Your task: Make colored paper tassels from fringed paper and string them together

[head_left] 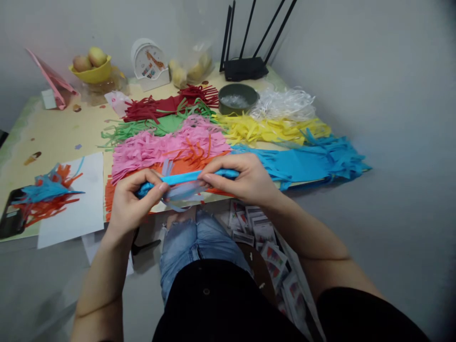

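Long blue strip of fringed paper [185, 178], rolled lengthwise into a narrow tube, is held level just off the near edge of the pale yellow tabletop [53, 135], above a knee in faded blue jeans [194, 237]; loose pale fringes are seen hanging from its underside. The left hand [130, 202] is closed on the strip's left end, thumb and fingertips pinched round it; the right hand [249, 180] is closed on the right part, fingers curled over the roll. Directly behind the hands, a pile of pink fringed paper [164, 147] is laid over a sheet of orange fringed paper [185, 164]; beyond these, green fringed paper [142, 129] and dark red fringed paper [156, 108] are noted. To the right, a heap of yellow fringed paper [270, 129] and a spread of blue fringed paper [313, 159] are recorded, with white shredded strips [285, 103] and a dark green round bowl [238, 97] behind them. At the back wall a black router with four antennas [245, 66], a white clock [149, 61] and a yellow bowl of fruit [90, 70] are found. At the left, a blue and orange paper tassel [44, 194] lies beside a plain white sheet [85, 199]; printed sheets [263, 237] are scattered on the floor by the knee.
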Demonstrator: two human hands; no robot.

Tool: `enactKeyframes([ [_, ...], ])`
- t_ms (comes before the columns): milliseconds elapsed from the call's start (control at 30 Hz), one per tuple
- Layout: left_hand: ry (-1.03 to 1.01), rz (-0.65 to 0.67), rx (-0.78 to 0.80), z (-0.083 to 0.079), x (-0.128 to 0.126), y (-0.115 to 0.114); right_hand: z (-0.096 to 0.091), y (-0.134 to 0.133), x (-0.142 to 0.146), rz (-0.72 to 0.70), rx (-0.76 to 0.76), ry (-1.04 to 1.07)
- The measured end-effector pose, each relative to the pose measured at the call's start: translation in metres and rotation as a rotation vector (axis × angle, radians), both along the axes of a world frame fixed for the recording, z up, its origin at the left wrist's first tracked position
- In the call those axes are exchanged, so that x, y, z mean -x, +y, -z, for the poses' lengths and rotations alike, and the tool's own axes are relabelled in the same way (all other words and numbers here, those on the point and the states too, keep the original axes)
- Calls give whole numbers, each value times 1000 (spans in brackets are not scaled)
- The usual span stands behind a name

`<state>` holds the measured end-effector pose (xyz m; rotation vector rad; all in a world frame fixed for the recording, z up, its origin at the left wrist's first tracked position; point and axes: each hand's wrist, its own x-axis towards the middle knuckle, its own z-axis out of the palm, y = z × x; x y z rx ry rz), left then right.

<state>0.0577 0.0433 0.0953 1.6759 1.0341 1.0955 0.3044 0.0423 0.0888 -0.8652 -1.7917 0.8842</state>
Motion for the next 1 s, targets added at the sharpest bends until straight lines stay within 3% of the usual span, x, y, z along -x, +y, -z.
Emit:
enactKeyframes([
  [167, 245, -104, -250, 2, -1, 0, 2, -5, 2, 159, -152, -194],
  [333, 413, -82, -310, 2, 2, -1, 3, -2, -1, 182, -131, -245],
  [400, 341, -84, -255, 1, 2, -2, 2, -1, -1, 164, -66, -182],
  [567, 20, -89, 72, 2, -2, -5, 1, -1, 1, 24, 177, 100],
  [700, -171, -74, 235, 4, -3, -3, 4, 3, 0, -51, 267, 205],
  [867, -190, -15, 183, 6, -2, 0, 8, 13, -3, -168, 267, 267],
  [1000, -139, 44, 106, 12, 4, 0, 11, 15, -4, -154, 211, 212],
])
